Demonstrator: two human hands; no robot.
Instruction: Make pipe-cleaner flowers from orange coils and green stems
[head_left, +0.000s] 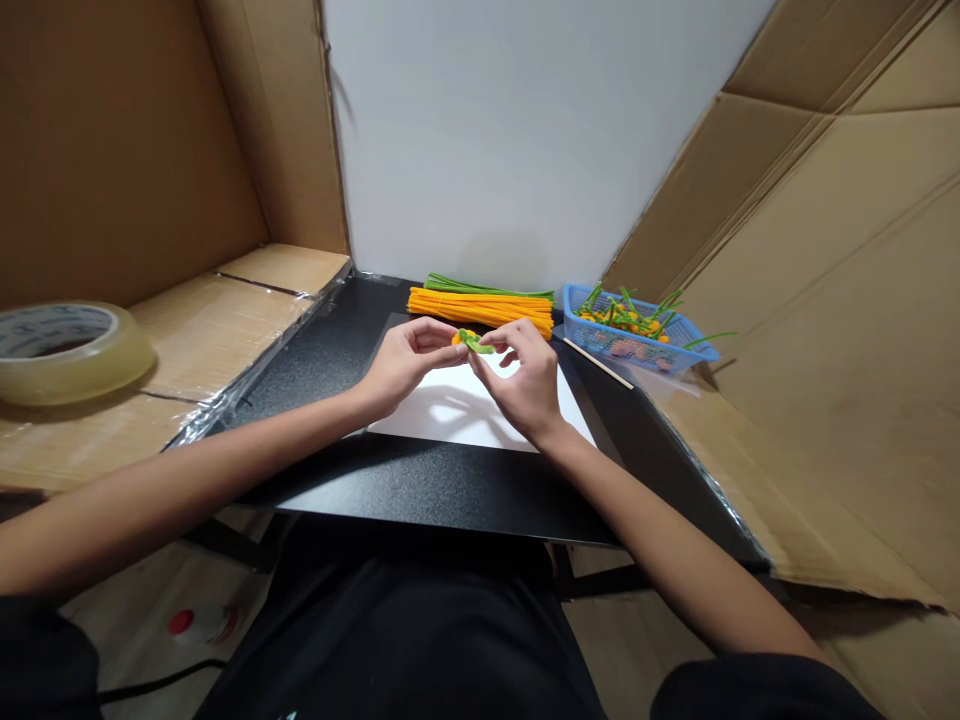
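Note:
Between my two hands is a small orange-and-green pipe-cleaner piece (pixel 474 342), held above a white sheet (pixel 457 405). My left hand (pixel 416 362) pinches its orange end between thumb and fingers. The fingers of my right hand (pixel 525 375) close on its green part at the right. Just behind the hands lies a bundle of orange pipe cleaners (pixel 480 305), with green pipe cleaners (pixel 491 287) along its far side. Fingertips cover part of the piece, so its exact shape is hard to make out.
A blue basket (pixel 679 355) of orange-and-green pieces stands at the back right, near a thin pale stick (pixel 598 363). A large tape roll (pixel 124 355) rests on cardboard at left. Cardboard walls (pixel 840 300) flank the black table (pixel 420 490). A red-capped bottle (pixel 199 625) is below.

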